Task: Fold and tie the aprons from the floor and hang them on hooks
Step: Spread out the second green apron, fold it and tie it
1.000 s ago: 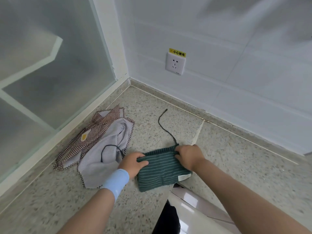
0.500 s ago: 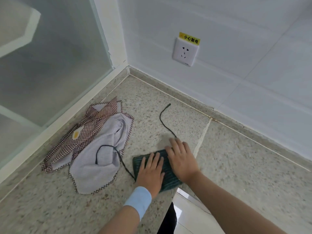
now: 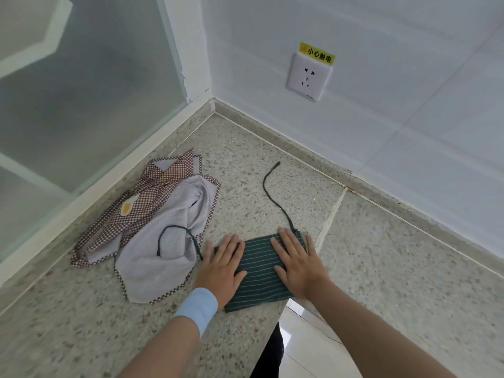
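While both hands press flat, the green striped apron [image 3: 259, 271] sits folded into a small rectangle on the speckled stone ledge [image 3: 245, 173], close to its front edge. Left hand [image 3: 222, 268] covers the left end, right hand [image 3: 298, 264] the right end; fingers [image 3: 286, 241] of both are spread wide and flat, gripping nothing. One dark tie string [image 3: 272, 192] trails from the far right corner toward the wall; another [image 3: 174, 236] loops off the left side over the checked apron [image 3: 152, 227], which lies crumpled just beside it, not yet folded.

Step in hand looks like smoothing the fold before tying. To do it well: keep palms firm so the layers stay stacked, sweep outward to flatten creases, then hold with one hand while the other gathers a string. Watch the front edge, since the bundle could slip off. Free the left string from the checked apron first, or it may drag.

No containers in view; no hooks visible either.
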Tool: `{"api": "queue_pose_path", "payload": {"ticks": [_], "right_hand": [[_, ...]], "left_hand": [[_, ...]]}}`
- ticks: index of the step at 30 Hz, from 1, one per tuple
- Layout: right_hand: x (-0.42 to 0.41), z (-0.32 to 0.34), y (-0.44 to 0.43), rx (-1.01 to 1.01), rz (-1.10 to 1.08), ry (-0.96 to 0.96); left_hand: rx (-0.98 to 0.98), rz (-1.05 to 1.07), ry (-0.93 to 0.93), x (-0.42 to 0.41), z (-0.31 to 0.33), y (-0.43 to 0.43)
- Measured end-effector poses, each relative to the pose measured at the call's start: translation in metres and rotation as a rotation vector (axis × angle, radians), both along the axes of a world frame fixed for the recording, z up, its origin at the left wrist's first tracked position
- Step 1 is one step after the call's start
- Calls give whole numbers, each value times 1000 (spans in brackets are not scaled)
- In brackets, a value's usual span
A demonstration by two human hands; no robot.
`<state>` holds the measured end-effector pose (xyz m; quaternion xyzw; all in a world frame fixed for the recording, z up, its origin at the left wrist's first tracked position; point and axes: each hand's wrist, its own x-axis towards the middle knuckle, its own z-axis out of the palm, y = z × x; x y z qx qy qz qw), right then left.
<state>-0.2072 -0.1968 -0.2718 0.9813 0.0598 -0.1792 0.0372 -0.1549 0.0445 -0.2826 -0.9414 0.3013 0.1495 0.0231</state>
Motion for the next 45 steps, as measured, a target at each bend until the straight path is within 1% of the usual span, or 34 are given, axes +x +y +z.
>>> {"api": "queue_pose_path", "payload": {"ticks": [2,3,4,5,7,8,10,12,14,16,18,19,20,22,25,28,31,33,34,36,38,41,43,45], "right_hand": [[-1,7,6,-85,8,-3],[-1,8,10,-115,5,-1],[-3,11,13,-136,6,-3],[-4,13,18,-136,13,-7],[-10,17,24,-81,36,-40],[-15,18,25,-43,77,-74],[-30,20,23,46,131,-180],[-43,21,13,170,109,-201],[-53,21,1,245,105,-195],[-57,21,-7,260,139,-163],[-56,22,-10,232,167,-154],[-54,21,-12,223,165,-153],[-53,22,-12,215,149,-150],[-49,25,-11,202,109,-129],[-41,34,-6,233,48,-95],[-36,39,-1,265,-66,-63],[-29,38,4,292,-224,-68],[-25,40,8,288,-292,-64],[-22,41,10,245,-285,-73],[-17,42,12,103,-195,-144],[-14,40,15,34,-80,-161],[-13,36,29,32,111,-112],[-12,33,36,48,109,-72],[-14,28,31,83,74,-74]], "left_hand": [[13,38,-58,-4,12,-12],[-24,47,-58,-8,19,-21],[-85,9,-66,-14,26,-31],[-116,-81,-81,-22,30,-39],[-143,-212,-73,-39,37,-50],[-141,-212,-52,-44,38,-51],[-77,-116,4,-50,34,-44],[-98,-68,3,-48,25,-29],[-99,-107,24,-47,21,-13],[-146,-108,28,-47,25,-3],[-180,-98,100,-49,31,6],[-168,-95,131,-49,33,8],[-156,-99,137,-49,34,11],[-220,-84,163,-47,35,15],[-332,34,240,-41,35,21],[-336,121,309,-29,40,21],[-356,209,330,-11,47,14],[-364,242,316,-4,46,10],[-358,240,287,-3,46,9],[-284,168,146,-3,44,4],[-194,80,68,-9,44,-8],[-70,-89,31,-29,38,-31],[-23,-107,23,-38,32,-38],[-60,-54,11,-40,29,-36]]}}
